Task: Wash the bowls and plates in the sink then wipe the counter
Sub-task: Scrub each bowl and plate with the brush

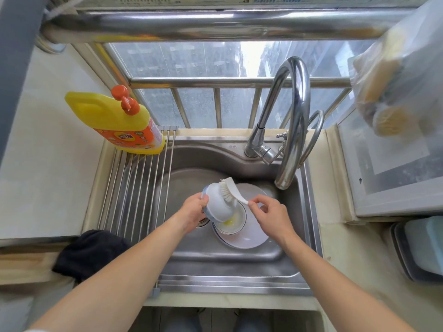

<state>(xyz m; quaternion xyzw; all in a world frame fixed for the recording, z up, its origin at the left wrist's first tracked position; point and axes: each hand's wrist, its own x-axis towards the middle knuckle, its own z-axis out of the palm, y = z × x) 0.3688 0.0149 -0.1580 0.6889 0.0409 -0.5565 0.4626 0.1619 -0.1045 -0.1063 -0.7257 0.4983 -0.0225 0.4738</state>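
My left hand (193, 212) grips a white bowl (219, 204) by its blue rim, tilted on its side above the steel sink (271, 257). My right hand (268, 215) pinches the handle of a white dish brush (231, 189), whose bristles press on the bowl's outside. Under them a second bowl (231, 224) with yellowish soapy residue sits on a white plate (249, 238) on the sink floor.
A curved chrome faucet (291, 130) arches over the sink's right side. A yellow detergent bottle (117, 121) stands at the back of a roll-up drying rack (134, 188) on the left. A black cloth (91, 254) lies on the left counter. A tray (417, 250) sits at right.
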